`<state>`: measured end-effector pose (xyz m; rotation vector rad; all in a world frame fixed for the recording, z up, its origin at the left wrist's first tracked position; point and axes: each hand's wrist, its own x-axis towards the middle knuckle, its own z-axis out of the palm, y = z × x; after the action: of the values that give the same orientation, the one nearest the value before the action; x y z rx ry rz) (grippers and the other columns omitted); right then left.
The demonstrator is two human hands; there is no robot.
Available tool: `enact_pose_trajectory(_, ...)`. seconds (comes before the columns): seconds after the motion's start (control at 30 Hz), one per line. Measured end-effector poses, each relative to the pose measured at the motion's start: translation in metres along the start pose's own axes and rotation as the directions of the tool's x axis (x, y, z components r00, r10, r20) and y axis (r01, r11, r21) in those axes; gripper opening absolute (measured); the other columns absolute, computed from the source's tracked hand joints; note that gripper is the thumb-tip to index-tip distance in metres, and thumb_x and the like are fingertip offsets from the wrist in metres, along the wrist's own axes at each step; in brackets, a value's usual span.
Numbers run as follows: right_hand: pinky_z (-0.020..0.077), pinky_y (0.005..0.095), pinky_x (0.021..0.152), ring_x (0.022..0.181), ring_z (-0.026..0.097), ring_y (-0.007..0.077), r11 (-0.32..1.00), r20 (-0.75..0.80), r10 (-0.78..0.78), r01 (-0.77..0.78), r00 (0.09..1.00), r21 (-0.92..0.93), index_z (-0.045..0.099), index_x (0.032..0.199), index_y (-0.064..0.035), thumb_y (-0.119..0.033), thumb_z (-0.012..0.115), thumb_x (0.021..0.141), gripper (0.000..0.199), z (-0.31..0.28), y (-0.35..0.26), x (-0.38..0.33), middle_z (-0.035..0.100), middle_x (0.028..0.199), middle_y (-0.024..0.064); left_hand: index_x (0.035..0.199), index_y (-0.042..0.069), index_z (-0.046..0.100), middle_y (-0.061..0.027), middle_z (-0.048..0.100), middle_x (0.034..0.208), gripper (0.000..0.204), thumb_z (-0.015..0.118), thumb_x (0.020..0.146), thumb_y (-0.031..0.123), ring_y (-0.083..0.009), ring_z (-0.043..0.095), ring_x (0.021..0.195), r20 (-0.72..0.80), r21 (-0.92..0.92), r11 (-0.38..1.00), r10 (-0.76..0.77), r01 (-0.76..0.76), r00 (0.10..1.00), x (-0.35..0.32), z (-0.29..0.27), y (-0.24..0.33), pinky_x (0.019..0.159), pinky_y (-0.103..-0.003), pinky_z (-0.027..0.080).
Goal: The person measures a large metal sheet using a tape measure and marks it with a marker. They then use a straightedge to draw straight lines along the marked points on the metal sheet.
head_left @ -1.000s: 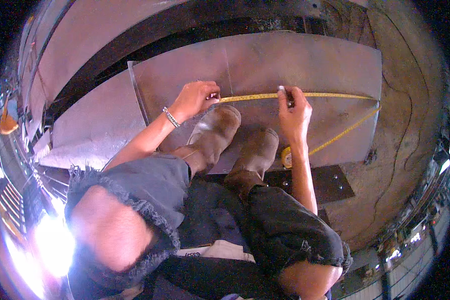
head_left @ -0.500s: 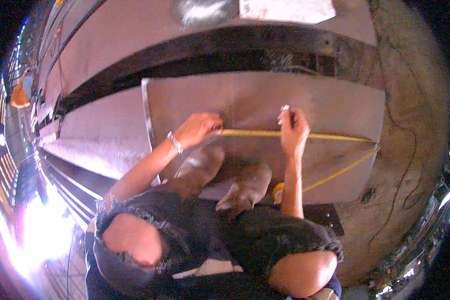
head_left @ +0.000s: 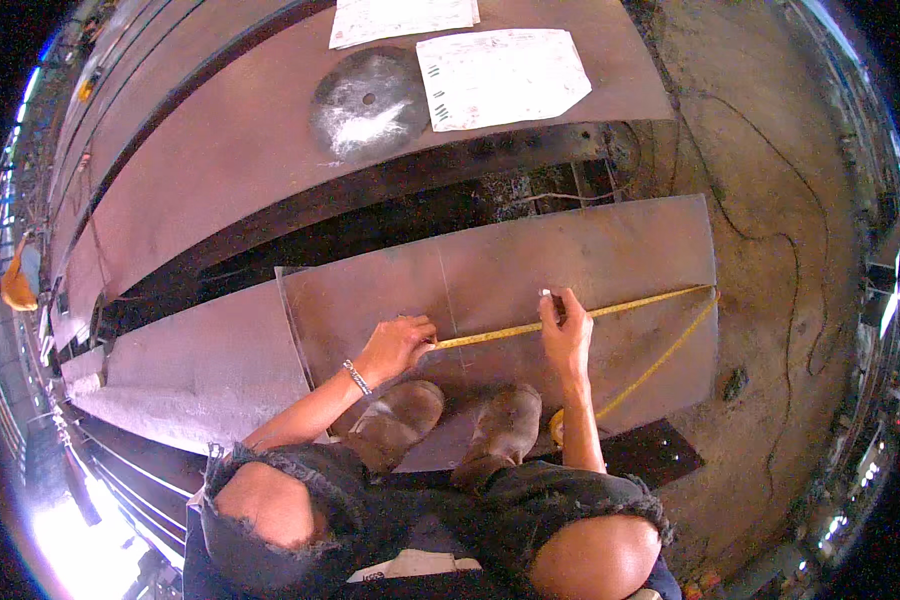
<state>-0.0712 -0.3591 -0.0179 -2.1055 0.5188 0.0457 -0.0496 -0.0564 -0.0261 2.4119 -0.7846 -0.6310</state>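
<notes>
A flat brown metal plate point(head_left: 630, 250) lies under my boots, with faint pale lines drawn on it. Across it stretches the yellow blade of a tape measure point(head_left: 640, 303), which doubles back at the plate's right edge toward its round yellow case point(head_left: 558, 428), partly hidden by my right forearm. My left hand point(head_left: 398, 345), with a bracelet at the wrist, is closed on the blade's left end. My right hand point(head_left: 568, 335) is just above the blade's middle, thumb and fingers pinching a small white piece of chalk point(head_left: 545, 293).
Beyond a dark gap, a larger metal plate point(head_left: 240, 130) carries a round grey disc point(head_left: 368, 100) with a centre hole and white paper sheets point(head_left: 505, 80). Cables point(head_left: 770, 237) run over the brown floor at right. Another plate point(head_left: 190, 355) adjoins at left.
My view has shifted, bringing more of the disc and papers into sight. Both hands keep their holds and stay at about the same places along the tape.
</notes>
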Motion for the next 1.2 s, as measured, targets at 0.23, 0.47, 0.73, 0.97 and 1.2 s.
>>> enact_pose_trajectory(0.23, 0.0534, 0.0367, 0.071, 0.079, 0.069, 0.0223, 0.992, -0.162, 0.105, -0.113, 0.981, -0.046, 0.069, 0.106, -0.0005, -0.02, 0.066, 0.099, 0.021, -0.04, -0.026, -0.042, 0.072, 0.088, 0.0165, 0.09, 0.009, 0.065, -0.0071, 0.066, 0.091, 0.007, 0.069, 0.087, 0.014, -0.032, 0.068, 0.089, -0.011, -0.082, 0.996, 0.045, -0.046, 0.999, -0.005, 0.007, -0.01, 0.073, -0.046, 0.055)
enact_pose_trajectory(0.47, 0.0529, 0.0327, 0.072, 0.081, 0.063, 0.0144, 0.963, -0.418, 0.184, -0.249, 0.89, -0.106, 0.067, 0.106, 0.0032, -0.012, 0.066, 0.1, 0.017, -0.102, -0.031, -0.119, 0.072, 0.091, 0.0117, 0.085, 0.009, 0.066, -0.0074, 0.065, 0.088, 0.005, 0.07, 0.086, 0.013, -0.0318, 0.068, 0.084, -0.016, -0.081, 0.996, 0.04, -0.041, 0.999, -0.006, 0.004, -0.015, 0.072, -0.046, 0.055)
enact_pose_trajectory(0.73, 0.0528, 0.0298, 0.076, 0.087, 0.064, 0.0148, 0.929, -0.591, 0.087, -0.28, 0.802, -0.243, 0.071, 0.103, 0.0024, -0.01, 0.068, 0.097, 0.014, -0.13, -0.068, -0.198, 0.068, 0.094, 0.0083, 0.084, 0.009, 0.068, -0.0077, 0.067, 0.087, 0.008, 0.073, 0.084, 0.015, -0.0319, 0.069, 0.085, -0.067, -0.102, 0.99, 0.088, -0.094, 0.994, -0.005, 0.01, -0.018, 0.072, -0.046, 0.055)
enact_pose_trajectory(0.97, 0.0519, 0.0253, 0.062, 0.076, 0.061, 0.01, 0.938, -0.522, 0.004, -0.185, 0.853, -0.295, 0.072, 0.102, 0.0021, -0.009, 0.069, 0.097, 0.012, -0.114, -0.077, -0.193, 0.06, 0.092, 0.0033, 0.085, 0.009, 0.069, -0.0085, 0.066, 0.086, 0.011, 0.075, 0.083, 0.018, -0.0322, 0.068, 0.083, -0.076, -0.077, 0.994, 0.075, -0.081, 0.994, -0.005, 0.009, -0.013, 0.07, -0.046, 0.054)
enact_pose_trajectory(1.2, 0.0504, 0.0326, 0.064, 0.073, 0.062, 0.0184, 0.987, -0.38, 0.113, -0.149, 0.918, -0.066, 0.064, 0.088, 0.0008, -0.014, 0.073, 0.093, 0.018, -0.042, -0.038, -0.146, 0.064, 0.081, 0.0105, 0.086, 0.008, 0.069, -0.0068, 0.068, 0.089, 0.009, 0.072, 0.085, 0.016, -0.0313, 0.069, 0.087, -0.001, -0.063, 0.998, 0.011, -0.011, 1.0, -0.004, -0.002, -0.007, 0.074, -0.045, 0.055)
